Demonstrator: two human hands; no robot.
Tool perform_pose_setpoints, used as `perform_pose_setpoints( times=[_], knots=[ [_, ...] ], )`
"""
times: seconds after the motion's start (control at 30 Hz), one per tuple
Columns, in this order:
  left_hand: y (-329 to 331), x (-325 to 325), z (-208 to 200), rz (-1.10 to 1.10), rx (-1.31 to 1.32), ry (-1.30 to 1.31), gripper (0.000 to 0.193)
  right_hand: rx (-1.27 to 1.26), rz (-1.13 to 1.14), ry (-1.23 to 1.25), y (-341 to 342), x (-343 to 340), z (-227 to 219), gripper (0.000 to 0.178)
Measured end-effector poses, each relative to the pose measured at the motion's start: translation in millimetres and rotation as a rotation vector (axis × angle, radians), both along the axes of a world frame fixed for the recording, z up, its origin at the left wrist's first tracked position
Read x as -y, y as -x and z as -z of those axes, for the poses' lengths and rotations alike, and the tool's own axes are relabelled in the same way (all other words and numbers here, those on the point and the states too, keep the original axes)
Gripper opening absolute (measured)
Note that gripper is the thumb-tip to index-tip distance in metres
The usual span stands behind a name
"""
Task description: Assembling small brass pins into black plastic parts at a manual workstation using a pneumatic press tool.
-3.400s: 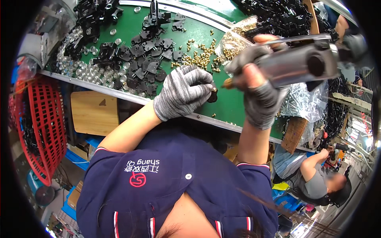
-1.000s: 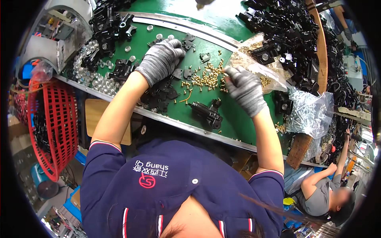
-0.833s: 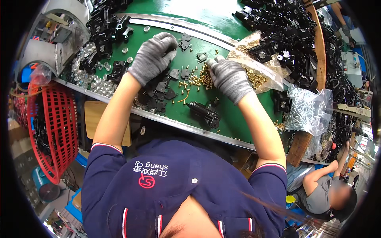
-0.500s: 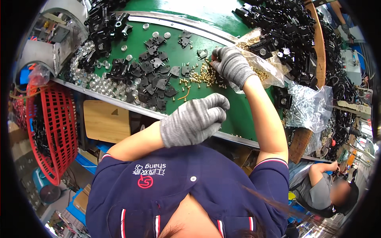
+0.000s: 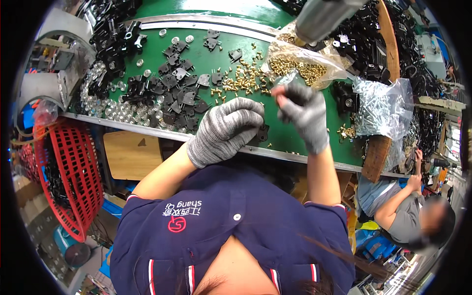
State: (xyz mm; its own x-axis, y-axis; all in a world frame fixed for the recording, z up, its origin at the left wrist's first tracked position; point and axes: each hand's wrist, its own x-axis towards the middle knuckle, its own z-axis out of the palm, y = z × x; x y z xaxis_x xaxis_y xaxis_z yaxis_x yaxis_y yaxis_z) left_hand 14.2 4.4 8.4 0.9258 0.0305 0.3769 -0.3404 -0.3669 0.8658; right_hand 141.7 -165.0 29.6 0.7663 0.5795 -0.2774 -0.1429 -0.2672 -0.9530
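Right hand (image 5: 308,115), its grip unclear, has been brought to two o'clock of the black part (image 5: 264,133) clasped by the left hand (image 5: 226,130).

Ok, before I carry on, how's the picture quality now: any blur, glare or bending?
Head view: the right hand is smeared by blur, its fingertips worst; head view: the left hand is sharper, its glove knit readable; head view: the metal rail bows with the fisheye, pale glare lies on the green surface beyond, and the corners go black.

Left gloved grip (image 5: 226,130) clasps a black part (image 5: 264,133) | right grip (image 5: 306,113), blurred, hovers near brass screws (image 5: 243,78) | green surface (image 5: 291,140) below
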Motion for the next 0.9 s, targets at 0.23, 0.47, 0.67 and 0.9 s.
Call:
perform_pose_setpoints(
  times=[0.23,0.47,0.67,0.9],
  knots=[
    [-5.3,-0.2,7.6,0.070,0.052,-0.189,0.023,0.420,0.157,0.002,96.6,36.1,32.0,0.026],
    [-9.0,-15.9,-0.7,0.061,0.128,-0.381,0.021,0.682,0.117,0.006,90.5,17.3,39.6,0.038],
    [-12.8,-24.2,-3.4,0.143,0.027,-0.342,0.019,0.746,0.087,0.037,88.0,7.7,34.8,0.039],
    [-16.9,-35.7,-16.0,0.188,0.061,-0.436,0.023,0.739,0.085,-0.011,82.6,4.8,39.4,0.036]
  ],
)
